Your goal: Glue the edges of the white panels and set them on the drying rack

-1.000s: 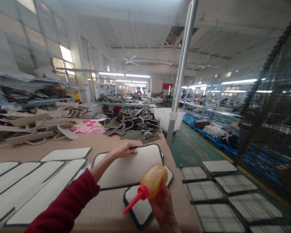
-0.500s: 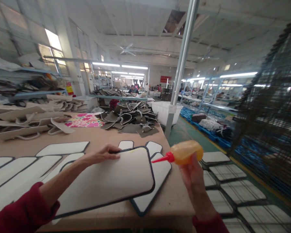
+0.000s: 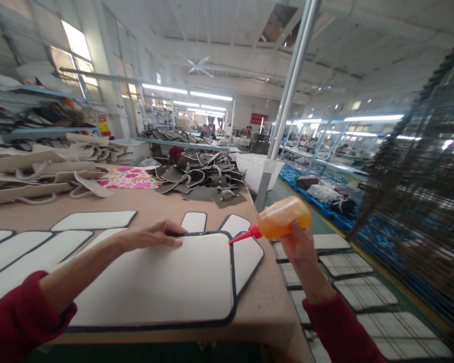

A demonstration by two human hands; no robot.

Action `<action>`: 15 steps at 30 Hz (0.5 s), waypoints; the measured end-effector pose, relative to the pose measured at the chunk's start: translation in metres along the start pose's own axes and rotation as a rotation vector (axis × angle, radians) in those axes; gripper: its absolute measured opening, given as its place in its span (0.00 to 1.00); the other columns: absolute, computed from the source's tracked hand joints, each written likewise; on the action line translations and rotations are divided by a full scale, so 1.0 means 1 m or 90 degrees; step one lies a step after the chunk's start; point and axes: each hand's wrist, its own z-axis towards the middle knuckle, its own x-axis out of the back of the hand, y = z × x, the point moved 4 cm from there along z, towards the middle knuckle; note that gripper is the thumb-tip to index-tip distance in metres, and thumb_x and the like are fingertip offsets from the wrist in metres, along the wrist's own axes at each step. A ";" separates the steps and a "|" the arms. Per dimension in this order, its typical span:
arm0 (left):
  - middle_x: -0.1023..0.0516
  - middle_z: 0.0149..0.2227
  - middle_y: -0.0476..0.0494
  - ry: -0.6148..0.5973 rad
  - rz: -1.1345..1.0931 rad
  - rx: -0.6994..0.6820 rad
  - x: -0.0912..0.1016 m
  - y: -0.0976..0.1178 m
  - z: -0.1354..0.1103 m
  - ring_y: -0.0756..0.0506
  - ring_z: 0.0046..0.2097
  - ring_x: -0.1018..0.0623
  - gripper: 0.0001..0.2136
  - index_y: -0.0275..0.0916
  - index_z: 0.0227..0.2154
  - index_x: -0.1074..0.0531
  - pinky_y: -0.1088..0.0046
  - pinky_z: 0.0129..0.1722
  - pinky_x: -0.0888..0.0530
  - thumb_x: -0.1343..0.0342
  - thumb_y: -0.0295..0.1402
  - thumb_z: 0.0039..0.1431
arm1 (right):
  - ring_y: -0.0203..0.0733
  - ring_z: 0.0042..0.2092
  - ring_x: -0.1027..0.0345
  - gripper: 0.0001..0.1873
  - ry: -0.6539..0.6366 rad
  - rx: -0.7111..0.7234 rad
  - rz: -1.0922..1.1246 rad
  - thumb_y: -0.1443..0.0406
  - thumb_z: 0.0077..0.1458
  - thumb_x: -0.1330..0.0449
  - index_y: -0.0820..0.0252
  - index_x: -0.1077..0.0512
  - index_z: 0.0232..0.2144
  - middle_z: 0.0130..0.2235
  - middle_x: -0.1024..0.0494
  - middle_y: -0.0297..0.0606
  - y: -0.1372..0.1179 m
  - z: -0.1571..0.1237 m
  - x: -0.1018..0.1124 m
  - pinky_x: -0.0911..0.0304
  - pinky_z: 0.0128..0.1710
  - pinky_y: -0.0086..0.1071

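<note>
My left hand (image 3: 168, 236) grips the far edge of a white rectangular panel (image 3: 162, 287) with rounded corners and dark blue edging, thumb on its white face. In my right hand (image 3: 298, 244) is a squeeze bottle (image 3: 285, 217) of amber liquid, tilted so its red nozzle (image 3: 244, 234) points down to the left. The nozzle tip is at the panel's upper right corner, by the edging; whether it touches I cannot tell. A thin yellowish line runs along the panel's far edge. Behind it, another edged panel (image 3: 249, 252) lies partly covered on the table.
More edged panels (image 3: 94, 220) lie on the brown table (image 3: 151, 201) to the left. Dark cut pieces (image 3: 208, 176) and beige pieces (image 3: 41, 171) are heaped at the back. A metal post (image 3: 287, 101) rises by the table's right corner. Below right are several panels (image 3: 365, 292).
The bottle has moved left and slightly up, bringing its nozzle onto the panel's corner. The panel has turned to lie more level, and the view has shifted slightly.
</note>
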 end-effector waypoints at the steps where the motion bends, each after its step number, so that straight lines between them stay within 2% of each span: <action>1: 0.19 0.31 0.47 -0.002 0.000 -0.001 0.000 0.001 -0.001 0.43 0.32 0.23 0.18 0.39 0.35 0.18 0.76 0.29 0.30 0.36 0.46 0.46 | 0.49 0.38 0.24 0.20 -0.006 -0.002 -0.003 0.56 0.35 0.26 0.56 0.24 0.31 0.34 0.19 0.38 0.000 0.000 0.000 0.32 0.49 0.52; 9: 0.20 0.31 0.46 -0.018 0.040 -0.012 0.002 0.000 -0.001 0.43 0.35 0.24 0.19 0.39 0.37 0.19 0.76 0.33 0.29 0.38 0.47 0.47 | 0.48 0.34 0.24 0.21 -0.030 -0.033 0.005 0.55 0.32 0.26 0.55 0.23 0.31 0.30 0.19 0.36 0.000 -0.007 -0.004 0.31 0.49 0.52; 15: 0.19 0.34 0.47 -0.029 0.042 0.000 0.006 -0.002 -0.003 0.44 0.37 0.24 0.18 0.40 0.39 0.19 0.76 0.36 0.30 0.39 0.46 0.49 | 0.55 0.42 0.23 0.25 -0.066 -0.050 0.012 0.54 0.34 0.27 0.55 0.23 0.36 0.34 0.18 0.40 -0.004 -0.015 -0.014 0.37 0.54 0.57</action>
